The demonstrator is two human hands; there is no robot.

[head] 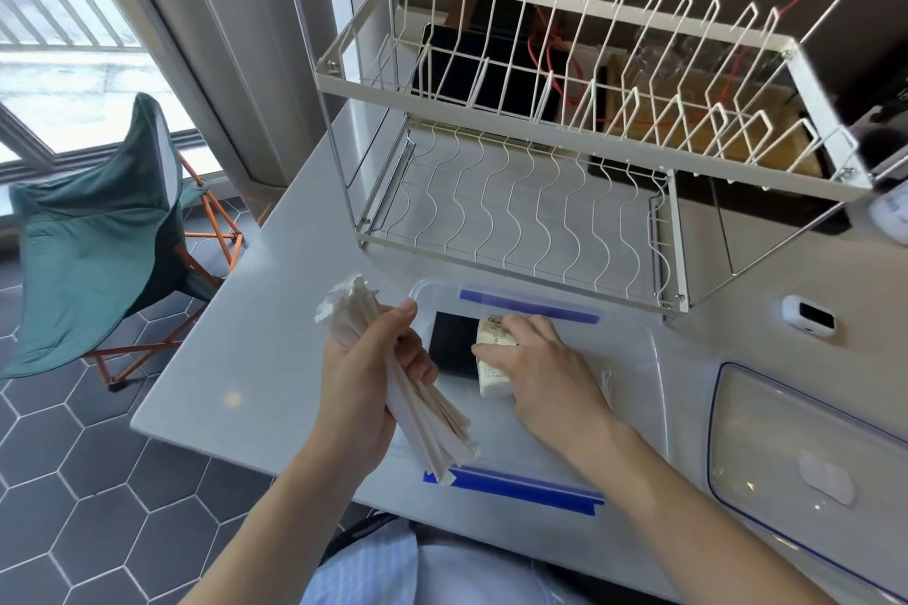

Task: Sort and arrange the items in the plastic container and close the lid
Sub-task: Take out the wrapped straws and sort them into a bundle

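Note:
A clear plastic container (634, 359) with blue clips sits on the white table near the front edge. My left hand (358, 388) grips a bundle of paper-wrapped chopsticks (417, 403) above the container's left edge. Inside the container my right hand (535, 368) holds a stack of cream-coloured packets (491, 373), just right of a flat black item (452, 346) lying on the container's floor. The clear lid (806, 447) with a blue seam lies flat on the table to the right, apart from the container.
A white two-tier wire dish rack (540, 192) stands right behind the container. A small white device (808, 314) lies beside the rack's right foot. A green folding chair (98, 236) stands on the tiled floor to the left of the table.

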